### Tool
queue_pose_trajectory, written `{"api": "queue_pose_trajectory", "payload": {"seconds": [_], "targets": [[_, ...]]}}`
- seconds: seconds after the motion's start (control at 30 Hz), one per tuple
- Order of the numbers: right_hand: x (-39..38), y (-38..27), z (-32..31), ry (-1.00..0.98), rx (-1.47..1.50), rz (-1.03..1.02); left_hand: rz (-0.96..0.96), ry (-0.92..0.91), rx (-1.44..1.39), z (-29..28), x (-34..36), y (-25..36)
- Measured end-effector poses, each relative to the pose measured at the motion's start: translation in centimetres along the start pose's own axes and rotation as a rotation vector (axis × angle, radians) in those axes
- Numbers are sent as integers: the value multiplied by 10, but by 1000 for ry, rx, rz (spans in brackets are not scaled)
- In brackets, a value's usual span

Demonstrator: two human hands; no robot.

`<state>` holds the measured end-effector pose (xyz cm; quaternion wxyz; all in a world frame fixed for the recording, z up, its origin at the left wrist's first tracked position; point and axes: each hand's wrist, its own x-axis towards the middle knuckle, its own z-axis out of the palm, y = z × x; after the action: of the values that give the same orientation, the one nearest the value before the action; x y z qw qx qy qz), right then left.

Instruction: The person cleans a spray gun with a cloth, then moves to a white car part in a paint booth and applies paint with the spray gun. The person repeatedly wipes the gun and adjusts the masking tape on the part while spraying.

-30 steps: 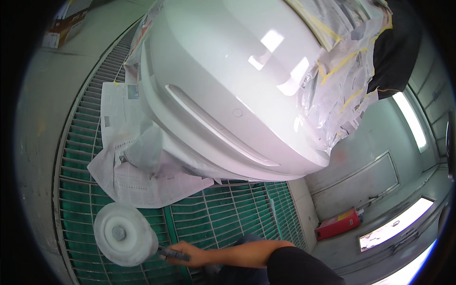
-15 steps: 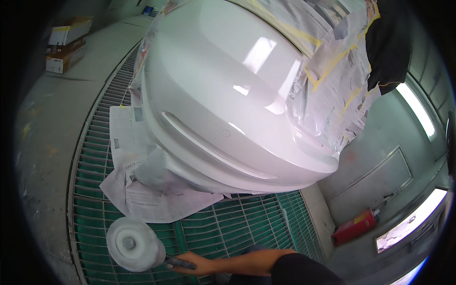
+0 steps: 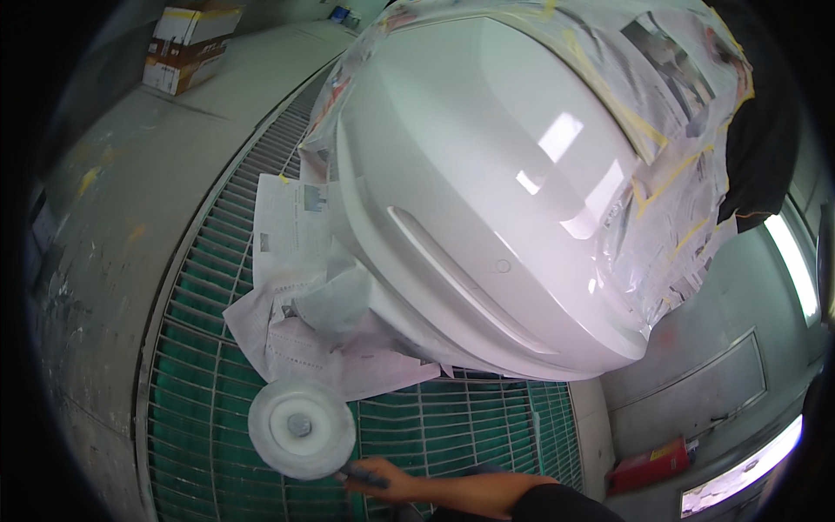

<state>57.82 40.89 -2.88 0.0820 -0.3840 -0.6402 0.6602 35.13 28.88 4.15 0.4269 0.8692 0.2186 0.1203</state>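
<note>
My right hand (image 3: 387, 478) is closed on the dark handle (image 3: 364, 477) of a tool with a round, pale white top (image 3: 300, 400) and a grey centre knob, held low over the floor. Above it is a glossy white car bumper (image 3: 470, 148) with a long moulded groove and a small circle on it. Newspaper and plastic masking (image 3: 696, 174) with yellow tape wrap its edges, and loose newspaper (image 3: 287, 226) hangs down its left side, beside the tool. My left hand is not in view.
The green floor grating (image 3: 470, 435) has a metal rim beside a grey floor (image 3: 130, 217). Stacked cartons (image 3: 187, 43) stand at the upper left. A red box (image 3: 648, 465), a wall panel (image 3: 700, 374) and bright lights (image 3: 791, 261) are at right; a dark covering (image 3: 765, 148) hangs behind the masking.
The tool in my right hand has shifted to the right in the picture. The view has turned, bringing the cartons and floor at left further in and moving the bumper right and down.
</note>
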Motion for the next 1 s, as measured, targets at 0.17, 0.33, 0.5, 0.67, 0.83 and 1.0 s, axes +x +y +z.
{"api": "queue_pose_trajectory", "payload": {"seconds": [0.17, 0.33, 0.5, 0.67, 0.83, 1.0], "targets": [[-2, 10, -5, -39, -37, 2, -13, 20, 30, 7, 0, 0], [-2, 11, -4, -37, -37, -85, -46, 46, 7, 8, 2, 3], [-7, -9, 0, 26, -159, -119, -69, 76, 22, 20, 0, 3], [-2, -26, 5, 39, -272, -287, -87, 78, 70, 28, 0, 6], [-6, -8, 4, 31, -267, -222, -90, 44, 75, 24, 1, 8], [-6, -9, 2, 36, -201, -241, -95, 3, 74, 19, 3, 8]]}}
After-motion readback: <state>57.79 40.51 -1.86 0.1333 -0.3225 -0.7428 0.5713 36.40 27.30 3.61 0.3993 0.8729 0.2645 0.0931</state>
